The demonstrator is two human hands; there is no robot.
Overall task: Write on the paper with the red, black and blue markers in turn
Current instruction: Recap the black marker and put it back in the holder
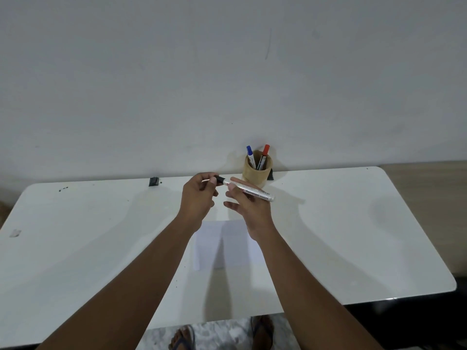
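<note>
I hold the black marker (255, 192) level above the table. My right hand (249, 205) grips its white barrel, and my left hand (199, 195) pinches the black cap (219, 180) at the marker's left end. Below my hands the white sheet of paper (227, 245) lies flat on the table, partly hidden by my forearms. At the table's back edge, a tan round holder (256, 173) has the blue marker (250, 153) and the red marker (264, 155) standing in it, caps up.
The white table (75, 236) ends at a rounded right edge, with a light wooden surface (429, 198) beyond it. Two small black clips (153, 181) sit on the back edge against the wall. My feet (222, 334) show under the front edge.
</note>
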